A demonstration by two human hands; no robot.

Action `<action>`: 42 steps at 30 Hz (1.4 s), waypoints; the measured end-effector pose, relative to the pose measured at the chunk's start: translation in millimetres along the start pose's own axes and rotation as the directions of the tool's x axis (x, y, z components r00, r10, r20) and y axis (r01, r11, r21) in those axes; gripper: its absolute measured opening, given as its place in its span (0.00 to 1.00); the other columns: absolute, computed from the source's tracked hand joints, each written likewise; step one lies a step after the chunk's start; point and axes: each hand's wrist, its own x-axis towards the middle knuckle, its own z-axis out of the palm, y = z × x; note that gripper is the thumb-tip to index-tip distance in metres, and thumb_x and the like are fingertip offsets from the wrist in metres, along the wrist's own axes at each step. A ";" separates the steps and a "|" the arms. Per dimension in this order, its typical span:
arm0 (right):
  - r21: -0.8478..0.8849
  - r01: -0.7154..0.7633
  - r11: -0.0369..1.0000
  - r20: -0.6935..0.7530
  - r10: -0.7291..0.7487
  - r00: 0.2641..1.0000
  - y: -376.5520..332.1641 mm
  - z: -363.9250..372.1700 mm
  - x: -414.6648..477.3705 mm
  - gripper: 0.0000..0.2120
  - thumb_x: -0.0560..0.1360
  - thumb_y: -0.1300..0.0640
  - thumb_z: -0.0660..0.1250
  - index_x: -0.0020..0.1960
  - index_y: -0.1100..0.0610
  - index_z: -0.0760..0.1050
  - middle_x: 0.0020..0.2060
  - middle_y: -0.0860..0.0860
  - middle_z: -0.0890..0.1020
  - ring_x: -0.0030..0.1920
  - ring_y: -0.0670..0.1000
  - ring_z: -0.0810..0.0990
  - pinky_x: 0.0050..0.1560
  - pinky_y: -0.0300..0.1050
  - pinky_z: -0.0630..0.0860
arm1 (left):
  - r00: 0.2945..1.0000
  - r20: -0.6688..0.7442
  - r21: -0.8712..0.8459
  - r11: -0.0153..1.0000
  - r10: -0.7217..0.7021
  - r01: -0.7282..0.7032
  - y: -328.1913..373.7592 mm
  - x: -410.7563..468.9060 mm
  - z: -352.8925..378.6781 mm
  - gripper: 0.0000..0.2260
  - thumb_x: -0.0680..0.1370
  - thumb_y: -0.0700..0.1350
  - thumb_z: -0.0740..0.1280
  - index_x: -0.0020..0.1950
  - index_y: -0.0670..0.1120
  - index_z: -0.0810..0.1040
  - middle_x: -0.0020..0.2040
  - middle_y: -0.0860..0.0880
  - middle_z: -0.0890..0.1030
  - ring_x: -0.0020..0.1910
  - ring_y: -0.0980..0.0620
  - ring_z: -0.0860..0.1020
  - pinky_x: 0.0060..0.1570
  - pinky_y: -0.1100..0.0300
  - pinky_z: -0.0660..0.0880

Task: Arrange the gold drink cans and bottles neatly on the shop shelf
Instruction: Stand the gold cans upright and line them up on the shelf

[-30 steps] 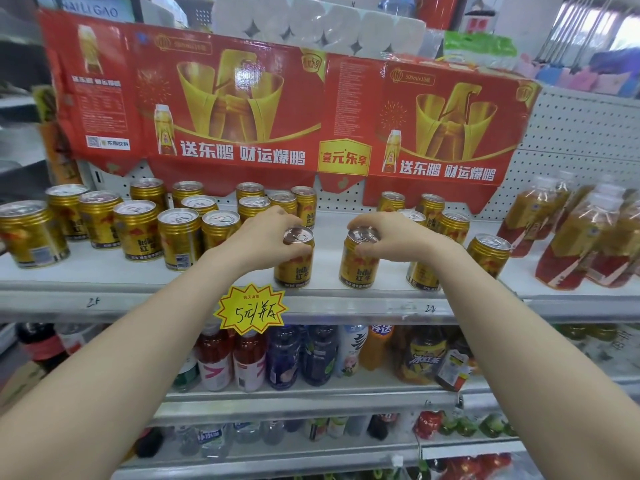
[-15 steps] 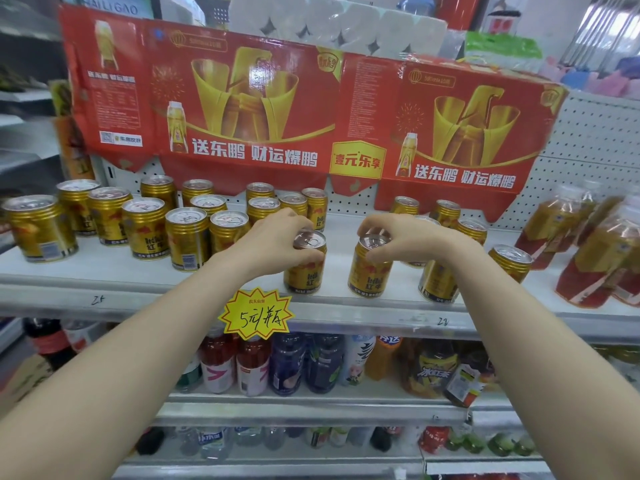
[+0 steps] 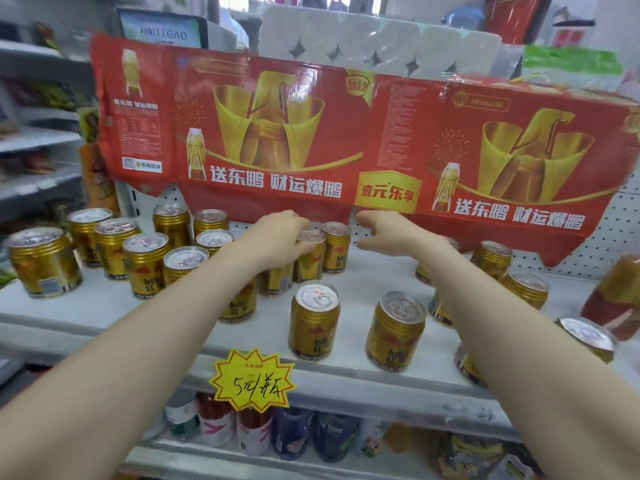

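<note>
Up at the back of the white shop shelf (image 3: 104,306), both bare arms reach in under the red cardboard banner (image 3: 277,133). Her or his left hand (image 3: 277,233) lies over the top of a gold can (image 3: 310,258) in the rear row, fingers (image 3: 298,249) curled down around its rim, with another gold can (image 3: 336,247) touching it on the right. The right hand (image 3: 388,233) hangs just beside that pair, fingers (image 3: 367,220) spread apart and holding nothing. Nearer the front edge two gold cans stand upright and apart from each other, one (image 3: 313,323) to the left and one (image 3: 394,336) to the right, between the two forearms. A loose cluster of more gold cans (image 3: 145,261) fills the left part of the shelf, and others (image 3: 491,259) sit behind the right forearm. At the far right edge a bottle (image 3: 620,296) with amber liquid shows, blurred. A yellow starburst price tag (image 3: 254,379) hangs on the shelf lip, above assorted bottles (image 3: 294,434) on the lower shelf.
</note>
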 end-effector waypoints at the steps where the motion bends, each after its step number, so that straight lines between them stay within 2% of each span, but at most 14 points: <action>1: -0.007 0.016 1.000 0.010 -0.016 1.000 -0.4 4.1 11.0 0.29 0.78 0.53 0.68 0.77 0.57 0.64 0.72 0.54 0.72 0.69 0.55 0.72 0.67 0.48 0.70 | 1.000 0.028 0.021 1.000 0.001 -0.001 -2.2 7.1 3.5 0.24 0.80 0.57 0.63 0.73 0.47 0.69 0.68 0.45 0.73 0.65 0.43 0.73 0.61 0.49 0.71; 4: -0.006 0.064 0.998 0.059 -0.063 0.996 -3.5 16.3 38.0 0.33 0.78 0.54 0.68 0.78 0.56 0.60 0.75 0.54 0.68 0.73 0.55 0.68 0.70 0.47 0.65 | 0.998 0.069 0.047 0.999 0.009 -0.013 -7.4 22.7 13.6 0.19 0.79 0.57 0.64 0.63 0.45 0.74 0.58 0.44 0.78 0.58 0.43 0.75 0.53 0.51 0.73; 8: 0.072 0.073 0.995 0.138 -0.082 0.987 -5.9 26.0 58.0 0.35 0.78 0.52 0.68 0.80 0.53 0.57 0.77 0.52 0.64 0.75 0.54 0.64 0.73 0.48 0.64 | 0.996 0.084 0.049 0.999 0.008 -0.012 -11.5 33.4 20.0 0.20 0.79 0.59 0.64 0.61 0.45 0.74 0.55 0.45 0.79 0.53 0.44 0.77 0.44 0.54 0.70; 12: 0.003 0.066 0.998 0.110 -0.066 0.992 -6.3 27.0 61.7 0.30 0.78 0.49 0.67 0.77 0.56 0.64 0.71 0.57 0.70 0.68 0.58 0.71 0.67 0.51 0.70 | 0.997 0.075 0.052 0.998 0.017 -0.021 -14.9 40.5 24.3 0.20 0.77 0.61 0.65 0.59 0.46 0.75 0.52 0.46 0.79 0.51 0.45 0.77 0.44 0.54 0.70; 16: -0.011 0.025 1.000 0.119 -0.024 0.993 -0.3 14.4 39.6 0.27 0.77 0.49 0.68 0.73 0.56 0.69 0.65 0.56 0.74 0.61 0.57 0.74 0.58 0.50 0.75 | 0.999 0.047 0.030 0.999 0.026 -0.028 -18.4 44.2 29.5 0.20 0.74 0.65 0.66 0.51 0.48 0.73 0.44 0.50 0.76 0.45 0.47 0.76 0.42 0.54 0.72; 20: -0.011 -0.039 0.999 0.178 0.040 0.983 10.1 0.2 7.5 0.27 0.76 0.48 0.70 0.72 0.54 0.69 0.65 0.54 0.74 0.61 0.55 0.75 0.55 0.48 0.75 | 0.999 0.032 0.010 1.000 0.029 -0.029 -19.7 45.8 30.1 0.20 0.74 0.65 0.67 0.47 0.48 0.74 0.41 0.50 0.78 0.40 0.49 0.76 0.38 0.54 0.71; 24: 0.005 -0.090 0.996 0.201 0.087 0.976 14.4 -8.9 -18.2 0.28 0.73 0.46 0.73 0.70 0.52 0.72 0.63 0.50 0.76 0.59 0.52 0.76 0.55 0.47 0.76 | 0.999 0.038 -0.013 1.000 0.018 -0.017 -16.9 44.1 25.6 0.18 0.74 0.63 0.68 0.45 0.48 0.73 0.40 0.50 0.78 0.40 0.49 0.75 0.35 0.55 0.68; 28: 0.023 -0.151 0.988 0.227 0.142 0.964 15.2 -13.1 -32.7 0.27 0.71 0.44 0.74 0.66 0.49 0.73 0.58 0.49 0.78 0.53 0.51 0.80 0.49 0.46 0.79 | 0.998 0.057 -0.033 0.999 0.034 -0.032 -13.2 41.5 20.3 0.20 0.72 0.64 0.69 0.46 0.48 0.74 0.40 0.50 0.78 0.40 0.49 0.75 0.34 0.55 0.66; 31: 0.033 -0.179 0.983 0.225 0.167 0.960 13.4 -14.2 -37.9 0.27 0.70 0.44 0.75 0.65 0.50 0.73 0.56 0.49 0.78 0.49 0.50 0.80 0.42 0.43 0.77 | 0.992 0.098 -0.073 0.994 0.085 -0.078 -7.3 35.8 18.2 0.24 0.71 0.65 0.70 0.57 0.47 0.77 0.46 0.49 0.81 0.44 0.49 0.77 0.40 0.53 0.75; 33: 0.027 -0.185 0.982 0.219 0.175 0.960 12.2 -13.2 -38.9 0.27 0.71 0.44 0.75 0.66 0.50 0.72 0.57 0.49 0.78 0.51 0.51 0.79 0.43 0.43 0.76 | 0.986 0.122 -0.086 0.991 0.115 -0.105 -1.1 30.1 14.9 0.26 0.71 0.65 0.70 0.60 0.46 0.77 0.50 0.48 0.81 0.47 0.48 0.78 0.46 0.51 0.78; 42: -0.002 -0.206 0.979 0.207 0.202 0.957 5.3 -10.8 -42.6 0.27 0.73 0.46 0.73 0.68 0.52 0.70 0.62 0.51 0.77 0.58 0.53 0.76 0.55 0.48 0.76 | 0.987 0.119 -0.103 0.990 0.107 -0.095 9.1 16.9 10.6 0.26 0.70 0.66 0.71 0.57 0.48 0.77 0.48 0.50 0.81 0.46 0.49 0.78 0.45 0.52 0.78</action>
